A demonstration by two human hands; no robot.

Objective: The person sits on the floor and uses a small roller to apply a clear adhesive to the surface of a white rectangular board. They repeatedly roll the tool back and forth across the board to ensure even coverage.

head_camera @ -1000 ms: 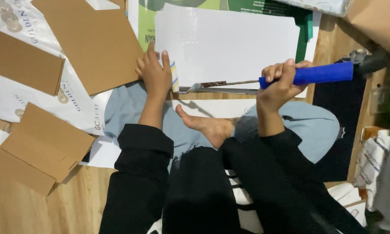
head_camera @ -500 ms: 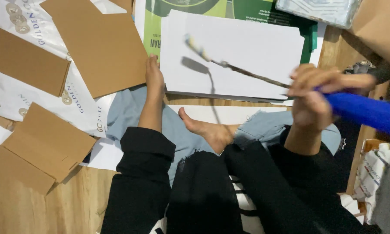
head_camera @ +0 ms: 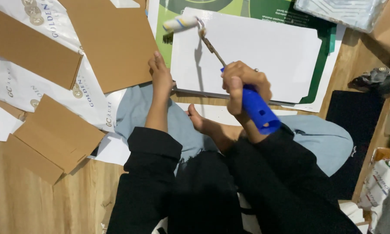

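Seated on a wooden floor (head_camera: 34, 208), bare foot (head_camera: 210, 128) tucked between the arms. Right hand (head_camera: 242, 82) wrapped tight round the blue handle (head_camera: 258, 110) of a small paint roller (head_camera: 180, 23); handle end points back toward the body, the thin metal shaft runs up and left across the white board (head_camera: 264, 60). Roller's pale sleeve sits at the board's upper left corner, partly over the green printed sheet (head_camera: 167, 26) beneath; whether it touches the surface cannot be told. Left hand (head_camera: 161, 76) lies flat, fingers extended, gripping nothing, pressing at the board's lower left edge beside a brown cardboard sheet (head_camera: 112, 41). More brown cardboard pieces (head_camera: 52, 138) lie to the left on white printed paper (head_camera: 13, 86). A dark mat (head_camera: 351, 117) lies to the right, a clear plastic wrap (head_camera: 342, 13) at the upper right.
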